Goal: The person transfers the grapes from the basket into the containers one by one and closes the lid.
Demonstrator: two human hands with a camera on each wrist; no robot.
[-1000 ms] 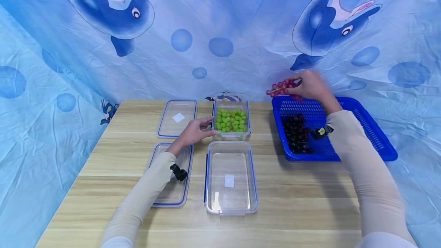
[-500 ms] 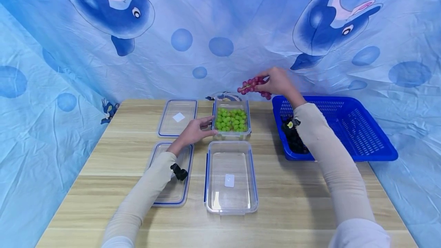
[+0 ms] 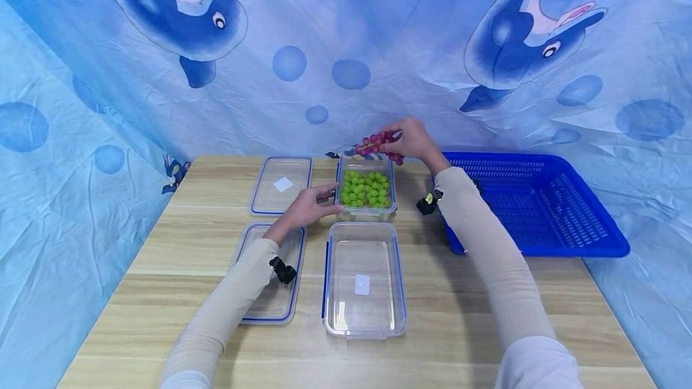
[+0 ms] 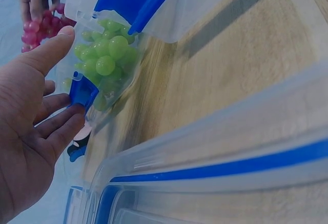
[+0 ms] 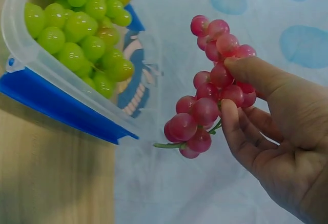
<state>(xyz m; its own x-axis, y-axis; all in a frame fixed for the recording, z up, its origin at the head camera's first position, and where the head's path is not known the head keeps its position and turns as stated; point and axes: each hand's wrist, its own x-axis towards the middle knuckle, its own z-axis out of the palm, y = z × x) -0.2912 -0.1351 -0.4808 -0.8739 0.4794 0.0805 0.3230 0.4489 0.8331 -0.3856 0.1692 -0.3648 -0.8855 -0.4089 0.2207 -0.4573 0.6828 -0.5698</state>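
A bunch of red grapes is pinched between the thumb and fingers of my right hand, raised over the back right corner of a small clear container. Green grapes fill the bottom of that container. At its left side my left hand has thumb and fingers spread, the fingertips at the wall and its blue clip. Nothing is gripped in the left palm. In the right wrist view the red bunch hangs in the air beside the container, apart from the green grapes.
A larger clear container stands in front of the small one. Two clear lids with blue seals, a small lid and a large lid, lie at left. A blue basket sits at right, partly behind my right arm.
My right hand has carried the red grapes leftward from above the blue basket to above the small container, lowering slightly at the end. My left hand stays in place.
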